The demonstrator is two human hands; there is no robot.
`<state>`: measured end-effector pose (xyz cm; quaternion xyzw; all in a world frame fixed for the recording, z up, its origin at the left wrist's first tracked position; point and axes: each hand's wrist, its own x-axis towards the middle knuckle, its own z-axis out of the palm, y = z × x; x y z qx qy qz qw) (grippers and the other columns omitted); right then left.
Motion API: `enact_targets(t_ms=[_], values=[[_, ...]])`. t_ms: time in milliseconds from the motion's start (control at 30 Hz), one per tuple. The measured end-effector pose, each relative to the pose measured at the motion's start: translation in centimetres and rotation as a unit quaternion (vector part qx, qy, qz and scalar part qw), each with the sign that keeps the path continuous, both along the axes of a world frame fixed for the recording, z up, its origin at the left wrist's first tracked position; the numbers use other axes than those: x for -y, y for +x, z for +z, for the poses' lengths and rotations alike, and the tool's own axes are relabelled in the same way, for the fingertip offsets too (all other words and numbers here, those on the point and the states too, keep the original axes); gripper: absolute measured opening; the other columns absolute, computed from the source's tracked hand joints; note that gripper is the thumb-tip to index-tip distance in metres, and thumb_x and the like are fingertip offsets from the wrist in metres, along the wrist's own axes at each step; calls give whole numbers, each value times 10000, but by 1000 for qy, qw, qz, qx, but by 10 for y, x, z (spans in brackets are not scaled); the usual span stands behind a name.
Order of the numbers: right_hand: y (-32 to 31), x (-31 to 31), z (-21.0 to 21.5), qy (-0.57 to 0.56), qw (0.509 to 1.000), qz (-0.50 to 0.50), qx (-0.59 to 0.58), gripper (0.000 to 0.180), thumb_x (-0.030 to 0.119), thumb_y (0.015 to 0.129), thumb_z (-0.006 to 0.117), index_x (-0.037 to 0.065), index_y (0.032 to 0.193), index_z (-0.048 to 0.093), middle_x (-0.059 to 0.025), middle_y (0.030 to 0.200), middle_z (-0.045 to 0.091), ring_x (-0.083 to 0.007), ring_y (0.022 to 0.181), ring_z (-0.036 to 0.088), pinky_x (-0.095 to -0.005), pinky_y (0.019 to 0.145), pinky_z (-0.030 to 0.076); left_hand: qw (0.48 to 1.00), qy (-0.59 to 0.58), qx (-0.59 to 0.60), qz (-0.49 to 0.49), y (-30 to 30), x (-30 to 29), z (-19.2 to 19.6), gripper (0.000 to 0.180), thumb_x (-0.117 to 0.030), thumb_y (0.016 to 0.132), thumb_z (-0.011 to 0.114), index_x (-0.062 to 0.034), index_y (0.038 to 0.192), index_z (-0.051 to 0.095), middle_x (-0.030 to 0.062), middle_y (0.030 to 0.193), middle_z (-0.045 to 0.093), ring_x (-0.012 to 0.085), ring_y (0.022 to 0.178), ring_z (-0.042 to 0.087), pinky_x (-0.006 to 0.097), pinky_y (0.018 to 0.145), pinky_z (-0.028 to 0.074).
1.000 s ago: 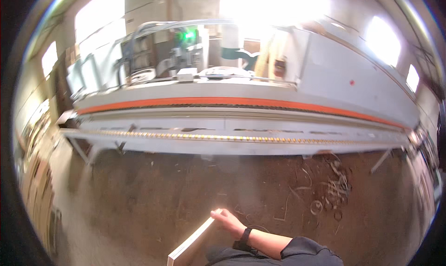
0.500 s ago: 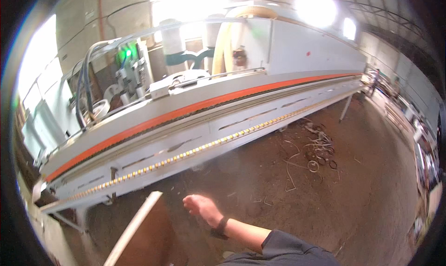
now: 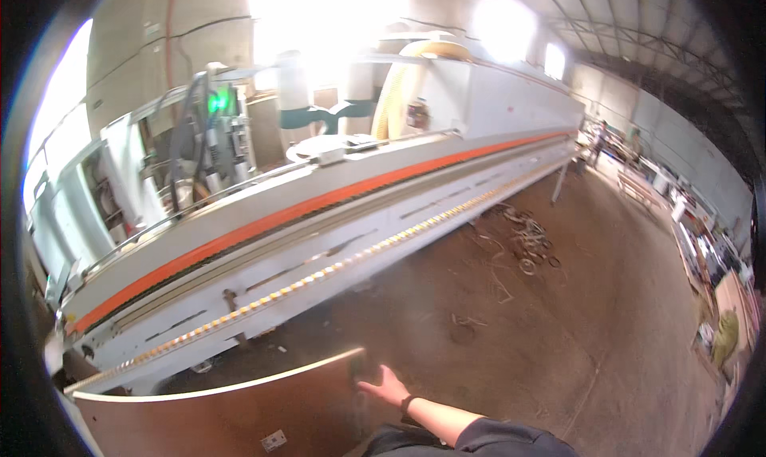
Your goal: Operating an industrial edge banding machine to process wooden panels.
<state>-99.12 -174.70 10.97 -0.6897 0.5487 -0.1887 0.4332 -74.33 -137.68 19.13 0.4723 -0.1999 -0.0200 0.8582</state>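
Note:
My right hand point(image 3: 387, 387), with a dark band at the wrist, reaches to the right end of a large brown board point(image 3: 223, 417). Its thumb and fingers look spread apart, and motion blurs them a little. Whether the fingertips touch the board's end, I cannot tell. The board has a pale top edge and a small white label low on its face. Its far left corner is by the near end of the long machine's roller rail point(image 3: 295, 287). My left hand is out of view.
A long grey machine point(image 3: 359, 182) with an orange stripe runs from near left to far right. Tangled strips point(image 3: 527, 237) lie on the brown floor point(image 3: 558, 321). Boards and clutter point(image 3: 726, 305) line the right side. Far back stands another person point(image 3: 598, 142).
The board has swung into wider view, its top edge now spanning the lower left. My right hand has shifted right and down in the picture and is beside the board's end, with its fingers more spread.

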Motion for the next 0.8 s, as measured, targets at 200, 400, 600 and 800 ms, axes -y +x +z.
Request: enact_targets(t_ms=[200,400,600,800], values=[[119,-88,-36,270,945,46,182,599,648,993,428,118,1079,694,-27,905,676,-160,767,571,-310,673,425,962,-32,-271,-4,98,-135,-90,633,-572,969,535,-120,1411,510,91,1434,493,321,1286,454,495,1076,383],[336,-134,-68,302,897,-58,318,524,683,923,558,163,921,629,68,583,463,-103,469,390,-271,462,266,937,-185,-296,15,199,-170,-22,665,-572,928,603,-81,1371,530,74,1377,579,293,1264,518,486,1065,404],[615,-237,2,352,892,106,263,517,567,973,547,63,970,665,18,705,548,-116,610,511,-291,574,399,921,-229,-267,170,325,-280,-17,673,-599,945,565,-107,1401,513,53,1405,559,285,1291,497,492,1091,377],[790,-309,13,545,745,231,306,484,463,1009,524,33,1209,619,-63,1092,682,-207,948,649,-364,825,520,884,-283,-268,257,439,-358,-5,700,-640,971,471,-114,1432,482,79,1429,541,316,1315,482,515,1104,371]])
